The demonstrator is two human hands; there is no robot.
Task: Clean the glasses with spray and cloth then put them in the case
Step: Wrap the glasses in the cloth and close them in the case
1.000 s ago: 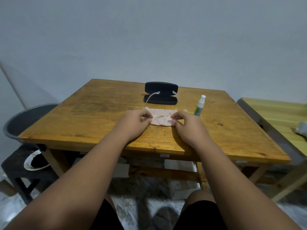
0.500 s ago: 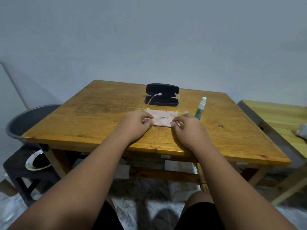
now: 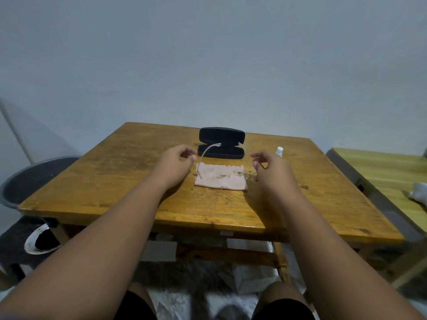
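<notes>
Clear-framed glasses (image 3: 207,148) stand on a pink cloth (image 3: 220,179) in the middle of the wooden table (image 3: 115,181), their arms unfolded and pointing away from me. Behind them an open black case (image 3: 221,135) rests with its lid up. My left hand (image 3: 175,165) hovers just left of the left arm of the glasses, fingers curled and slightly apart, holding nothing. My right hand (image 3: 270,168) hovers just right of the right arm, thumb and forefinger apart. Only the white cap of the spray bottle (image 3: 279,150) shows behind my right hand.
A grey basin (image 3: 34,176) sits left of the table, with a dark stool and a bowl (image 3: 39,239) below it. A second, lighter table (image 3: 381,172) stands at the right with a white object (image 3: 419,192) on it. A wall is close behind.
Both hands have let go of the cloth's near corners, lifted and moved apart to either side of the glasses' arms. The cloth now lies flat.
</notes>
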